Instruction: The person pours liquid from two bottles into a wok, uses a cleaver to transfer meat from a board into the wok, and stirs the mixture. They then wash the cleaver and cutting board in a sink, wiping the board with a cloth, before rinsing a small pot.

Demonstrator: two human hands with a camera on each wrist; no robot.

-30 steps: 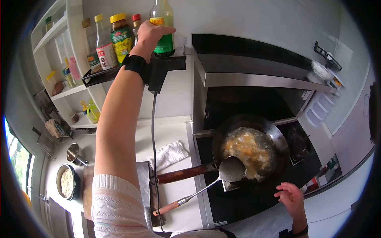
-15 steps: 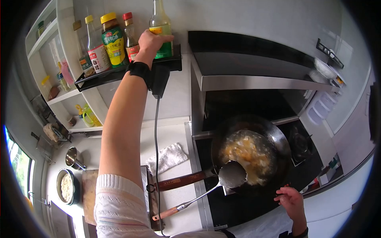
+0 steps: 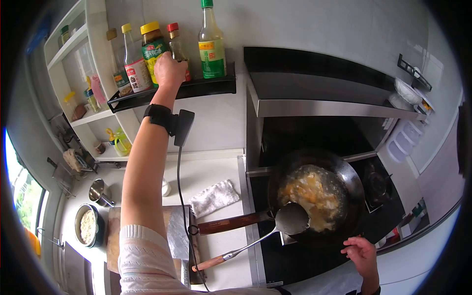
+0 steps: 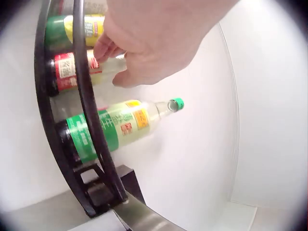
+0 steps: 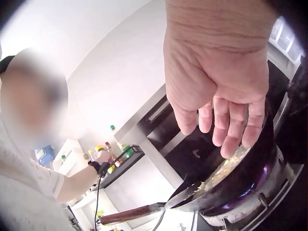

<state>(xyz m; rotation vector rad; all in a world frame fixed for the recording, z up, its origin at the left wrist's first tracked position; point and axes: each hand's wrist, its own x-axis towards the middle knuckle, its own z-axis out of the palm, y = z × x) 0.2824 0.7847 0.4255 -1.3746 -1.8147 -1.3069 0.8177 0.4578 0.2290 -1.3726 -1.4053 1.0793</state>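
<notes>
My left hand (image 3: 169, 71) is at the wall rack, in front of a small red-capped sauce bottle (image 3: 174, 43) and beside a yellow-capped jar (image 3: 152, 48). In the left wrist view, loosely bent fingers (image 4: 102, 49) overlap the red-labelled bottle (image 4: 65, 67), the thumb standing apart from them. A green-capped bottle (image 3: 212, 51) with a green and yellow label stands upright to the right of that hand. Relaxed fingers hang from my right hand (image 3: 361, 253), which holds nothing near the wok (image 3: 350, 179). Egg (image 3: 309, 191) bubbles in the wok.
A wok spatula (image 3: 291, 219) leans on the wok rim, its wooden handle over the counter. Blue flame (image 5: 245, 190) burns under the wok. A folded white cloth (image 3: 214, 197), a cleaver (image 3: 178, 236) on a board and a pot of rice (image 3: 88, 228) are on the counter.
My left hand has let go of the green-capped bottle, which stands on the rack, and moved left to the red-capped bottle. The right hand stays beside the wok.
</notes>
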